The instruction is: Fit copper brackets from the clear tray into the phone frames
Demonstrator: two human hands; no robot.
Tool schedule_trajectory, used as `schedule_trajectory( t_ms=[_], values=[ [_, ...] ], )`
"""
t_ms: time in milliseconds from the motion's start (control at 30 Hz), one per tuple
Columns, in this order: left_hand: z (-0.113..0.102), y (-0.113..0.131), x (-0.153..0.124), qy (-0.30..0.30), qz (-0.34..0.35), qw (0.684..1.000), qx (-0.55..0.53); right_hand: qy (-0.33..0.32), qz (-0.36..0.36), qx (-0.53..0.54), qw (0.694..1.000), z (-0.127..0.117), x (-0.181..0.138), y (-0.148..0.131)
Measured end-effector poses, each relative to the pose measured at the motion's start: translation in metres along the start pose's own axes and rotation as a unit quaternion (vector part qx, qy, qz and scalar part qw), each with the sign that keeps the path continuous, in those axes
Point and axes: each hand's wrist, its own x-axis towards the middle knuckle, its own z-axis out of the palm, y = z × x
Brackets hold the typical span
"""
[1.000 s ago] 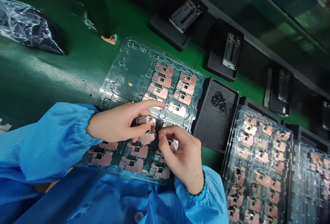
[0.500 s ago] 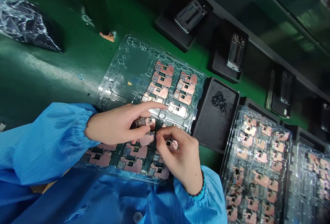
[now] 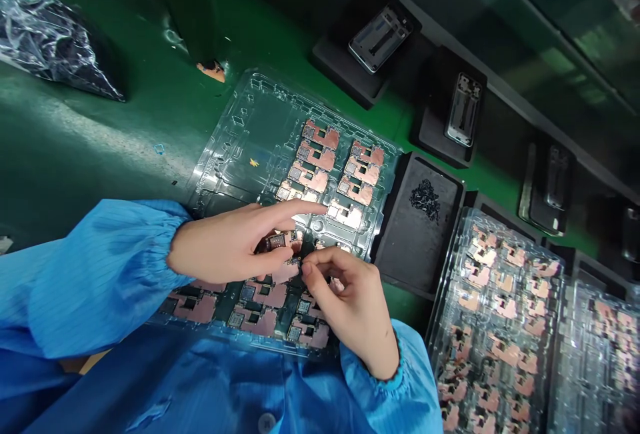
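Note:
My left hand [image 3: 220, 247] is closed on a small phone circuit board [image 3: 281, 241], which it holds tilted over a clear plastic tray [image 3: 235, 134]. Thumb and fingers grip the board from its left side, hiding part of it. At the board's right edge my right hand [image 3: 350, 294] is closed in a pinch of thumb and forefinger; whatever is between those fingertips is too small to make out. Rows of similar copper-coloured boards [image 3: 320, 134] lie in the tray's pockets, some of them beneath my hands. A small yellow piece [image 3: 254, 163] is in the tray's left part.
To the right of the clear tray sits a black tray [image 3: 405, 267] with a pile of tiny black parts [image 3: 425, 199]. Beyond it stand more board-filled trays [image 3: 445, 307]. Phone frames [image 3: 463, 107] rest on black blocks at the back. A plastic bag [image 3: 55, 41] lies far left.
The held board has tilted slightly in my left hand. My right fingertips stay at its edge, nearly unmoved. The whole view has shifted a little.

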Motion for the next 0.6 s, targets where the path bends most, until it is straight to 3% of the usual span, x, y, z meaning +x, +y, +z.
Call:
schedule_trajectory(
  t_ms=[400,600],
  values=[
    [0.0025,-0.0023,-0.002,-0.009,0.028,0.999,-0.013,-0.05,0.046,0.041,0.997,-0.0019,0.0025,0.0031],
    [0.0023,-0.004,-0.0033,-0.02,0.051,0.998,-0.018,-0.039,-0.025,-0.003,0.999,-0.0027,0.0003,0.0015]
  ],
)
